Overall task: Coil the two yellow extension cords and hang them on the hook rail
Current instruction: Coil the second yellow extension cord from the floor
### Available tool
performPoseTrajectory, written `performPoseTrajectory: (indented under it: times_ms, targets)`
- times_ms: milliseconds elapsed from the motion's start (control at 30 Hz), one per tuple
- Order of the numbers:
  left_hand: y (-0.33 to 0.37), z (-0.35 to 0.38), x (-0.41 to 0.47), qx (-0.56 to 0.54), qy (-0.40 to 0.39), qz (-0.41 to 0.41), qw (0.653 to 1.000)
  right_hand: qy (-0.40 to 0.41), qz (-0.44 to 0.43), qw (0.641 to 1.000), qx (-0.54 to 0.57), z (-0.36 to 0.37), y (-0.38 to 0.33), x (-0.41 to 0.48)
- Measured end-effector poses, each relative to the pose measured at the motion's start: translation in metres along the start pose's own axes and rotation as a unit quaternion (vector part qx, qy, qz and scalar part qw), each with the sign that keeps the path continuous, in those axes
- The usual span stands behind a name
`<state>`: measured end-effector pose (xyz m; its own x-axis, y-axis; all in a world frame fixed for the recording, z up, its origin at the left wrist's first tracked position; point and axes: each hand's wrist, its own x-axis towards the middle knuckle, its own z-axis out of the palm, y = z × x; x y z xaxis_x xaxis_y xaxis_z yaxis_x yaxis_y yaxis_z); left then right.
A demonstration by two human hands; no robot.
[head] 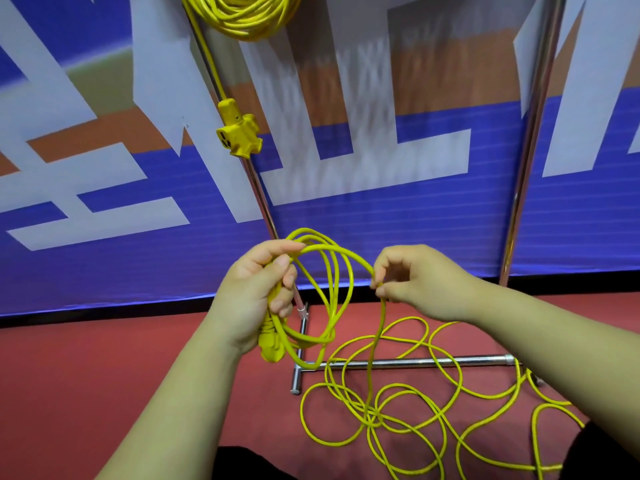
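Curled tight round a bundle of loops of the yellow cord point(333, 271), just in front of the foot of the chrome left pole point(257, 188): the left hand point(258, 292), thumb laid over the top, fingers wrapped about the gathered strands. Poking out below that fist, also in front of the pole's foot: the cord's yellow plug end point(272, 348).

Pinched between thumb and forefinger of the right hand point(412, 282), to the right of the pole and level with the left hand: a single strand of the same cord, arching across from the left fist and dropping from the pinch to the floor. Other fingers of that hand loosely curled above the pinch.

Sprawled in slack, overlapping loops point(398, 410) on the red floor point(104, 358), right of the pole's foot and nearer the camera: the uncoiled rest of the cord, crossing the chrome floor bar point(415, 362) that runs rightward from the pole's base.

Hung high against the pole, cut by the top edge of view: the coiled cord point(242, 15), a thick yellow bundle. Dangling from it on one strand, alongside the pole's upper half: a yellow socket block point(239, 133).

Behind the pole: a blue, white and orange banner point(381, 220). Well to the right of the pole: a second chrome upright point(530, 150).
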<state>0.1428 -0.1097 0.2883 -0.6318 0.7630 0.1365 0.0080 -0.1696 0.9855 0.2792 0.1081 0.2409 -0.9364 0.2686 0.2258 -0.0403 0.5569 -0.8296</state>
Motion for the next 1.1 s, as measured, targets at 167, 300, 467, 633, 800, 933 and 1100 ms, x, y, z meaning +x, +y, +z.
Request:
performPoseTrajectory:
  times_ms: [167, 300, 467, 633, 800, 933, 1100]
  targets:
    - [-0.009, -0.003, -0.005, 0.129, -0.093, -0.031, 0.987, 0.121, 0.065, 0.962, 0.236, -0.011, -0.017, 0.004]
    - [-0.017, 0.004, -0.005, 0.201, -0.069, -0.031, 0.977, 0.142, 0.083, 0.940, 0.299, -0.011, -0.028, 0.005]
    - [-0.033, 0.013, 0.002, 0.320, -0.072, -0.030, 0.944, 0.109, 0.075, 0.920, 0.368, -0.005, -0.039, 0.005]
    - [-0.043, 0.032, 0.002, 0.341, -0.123, -0.047, 0.931, 0.104, 0.079, 0.906, 0.402, -0.005, -0.041, 0.004]
    - [-0.040, 0.040, 0.004, 0.252, -0.117, -0.061, 0.959, 0.124, 0.069, 0.900, 0.411, -0.014, -0.040, 0.002]
    - [-0.022, 0.041, 0.007, 0.165, -0.023, -0.014, 0.986, 0.155, 0.040, 0.951, 0.265, -0.017, -0.025, -0.003]
    - [0.012, 0.034, 0.001, -0.016, 0.068, 0.041, 0.997, 0.007, 0.061, 0.994, 0.085, 0.008, 0.003, -0.013]
